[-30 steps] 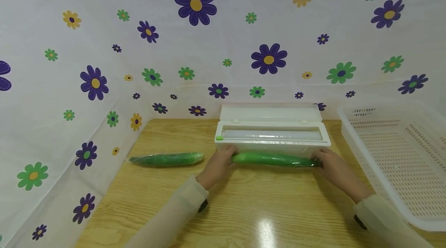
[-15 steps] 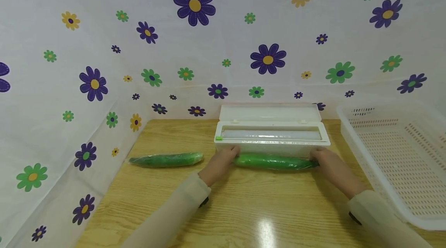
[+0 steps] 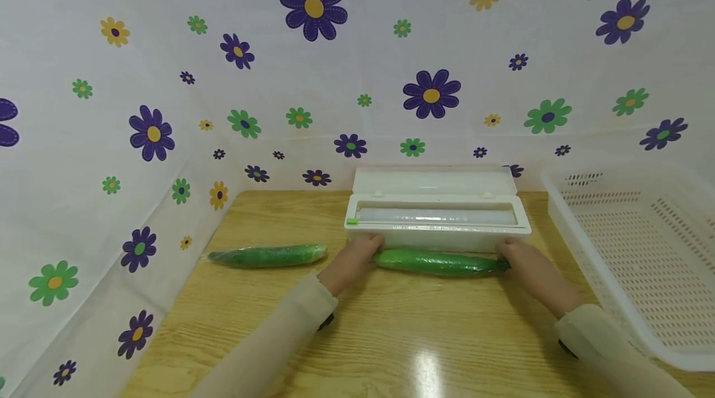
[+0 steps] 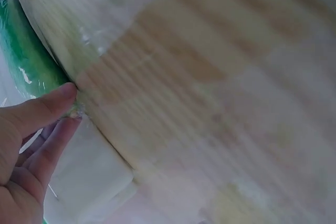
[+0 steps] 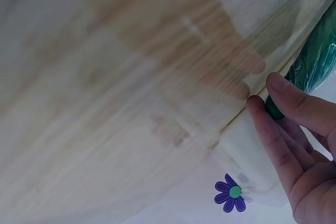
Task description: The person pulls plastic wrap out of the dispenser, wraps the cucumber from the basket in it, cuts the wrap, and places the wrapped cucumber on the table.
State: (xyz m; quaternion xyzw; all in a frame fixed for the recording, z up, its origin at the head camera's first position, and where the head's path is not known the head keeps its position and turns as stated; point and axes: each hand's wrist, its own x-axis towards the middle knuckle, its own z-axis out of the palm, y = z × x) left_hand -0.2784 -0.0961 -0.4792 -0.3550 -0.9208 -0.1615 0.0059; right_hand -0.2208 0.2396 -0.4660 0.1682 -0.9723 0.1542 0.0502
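Note:
A long green cucumber (image 3: 441, 262) in shiny clear film lies crosswise on the table, just in front of the white cling film box (image 3: 436, 238). My left hand (image 3: 353, 261) holds its left end between thumb and fingers; in the left wrist view the thumb (image 4: 52, 103) and index finger are at that tip, where film glints. My right hand (image 3: 527, 271) holds the darker right end, and in the right wrist view the green tip (image 5: 274, 109) shows between thumb and fingers. The box lid (image 3: 436, 180) stands up, with a film roll (image 3: 436, 217) inside.
Another film-wrapped cucumber (image 3: 268, 255) lies on the table to the left. A white perforated plastic basket (image 3: 581, 261) stands at the right. Flower-printed cloth (image 3: 380, 63) rises behind and on the left of the wooden table (image 3: 391, 348).
The cucumber has come slightly toward me and turned a little, its right end lower in view. My right hand has shifted slightly left; both hands keep hold of the ends.

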